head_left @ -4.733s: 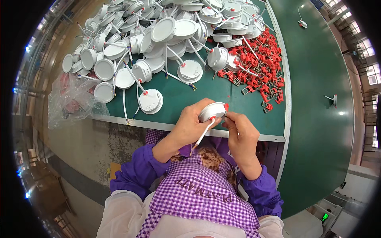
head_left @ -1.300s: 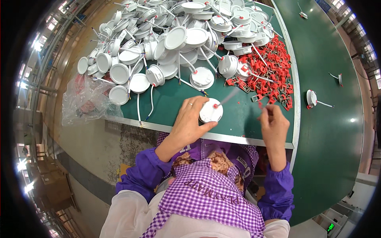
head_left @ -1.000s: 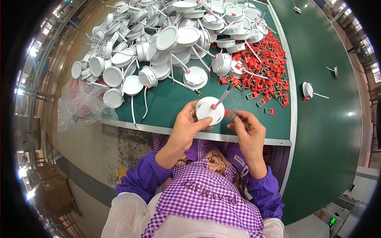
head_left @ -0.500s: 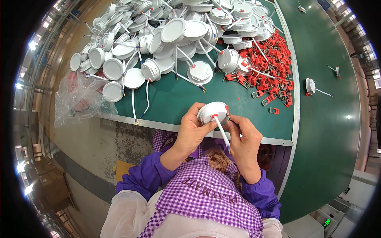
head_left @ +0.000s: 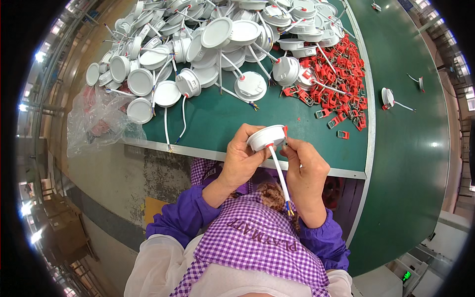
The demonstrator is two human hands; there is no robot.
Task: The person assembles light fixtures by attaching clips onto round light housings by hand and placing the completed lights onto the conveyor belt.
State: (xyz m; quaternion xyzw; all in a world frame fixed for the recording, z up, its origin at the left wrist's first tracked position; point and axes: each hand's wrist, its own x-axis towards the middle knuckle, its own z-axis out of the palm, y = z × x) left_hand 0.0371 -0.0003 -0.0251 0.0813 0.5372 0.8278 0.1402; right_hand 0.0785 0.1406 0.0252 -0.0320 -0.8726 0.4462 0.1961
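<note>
My left hand point(head_left: 239, 161) is closed around the left side of a round white downlight point(head_left: 266, 138), its thumb under the rim. The lamp is tilted, and its white cable point(head_left: 280, 177) hangs from a red grommet down to bare coloured wire ends over my apron. At the lamp's right edge sits a red plastic clip point(head_left: 285, 131) with a metal part. My right hand point(head_left: 308, 168) pinches at this clip with thumb and forefinger; its fingertips partly hide it, so I cannot tell how far it is seated.
A large heap of white downlights point(head_left: 217, 33) with cables covers the far side of the green table point(head_left: 217, 126). Red clips point(head_left: 334, 81) lie piled to its right. Crumpled clear plastic point(head_left: 101, 116) hangs over the left edge. A green conveyor belt point(head_left: 401, 163) along the right carries several lamps.
The downlight has tipped slightly in my left hand, and its cable has swung clear of my right fingers. My right hand has shifted slightly, still at the red clip.
</note>
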